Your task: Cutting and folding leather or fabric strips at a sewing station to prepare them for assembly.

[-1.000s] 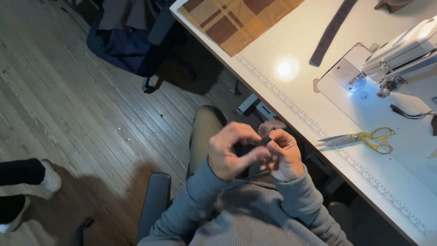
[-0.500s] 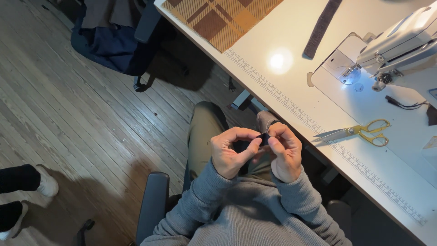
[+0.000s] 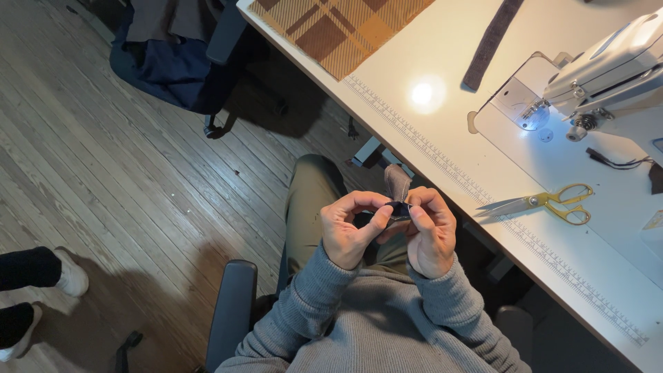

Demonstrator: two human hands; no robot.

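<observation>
A small dark fabric piece [image 3: 399,207] is held above the person's lap, off the table, just short of the table's near edge. The left hand [image 3: 352,231] pinches it between thumb and forefinger from one side; the right hand [image 3: 431,231] pinches it from the other side, fingertips of both hands nearly touching. A grey strip of the same material [image 3: 397,181] rises from the pinch point toward the table edge. Both forearms wear grey knit sleeves [image 3: 387,324], and the lap below shows olive trousers [image 3: 311,200]. The white table [image 3: 442,62] runs diagonally, with a printed ruler strip [image 3: 483,193] along its near edge. On the table, near that edge and to the right of the hands, lie gold-handled scissors [image 3: 552,202], blades pointing toward the hands, well apart from them. Farther in stands a white sewing machine [image 3: 608,69] with its lamp lit over the needle plate. A dark fabric strip [image 3: 492,43] lies near the far edge, and a brown plaid cloth [image 3: 338,27] covers the far left corner. A black chair armrest [image 3: 231,311] sits left of the person. On the wooden floor [image 3: 103,173], a dark blue bag [image 3: 173,69] rests by the table, and another person's white shoe [image 3: 69,276] shows at the left.
</observation>
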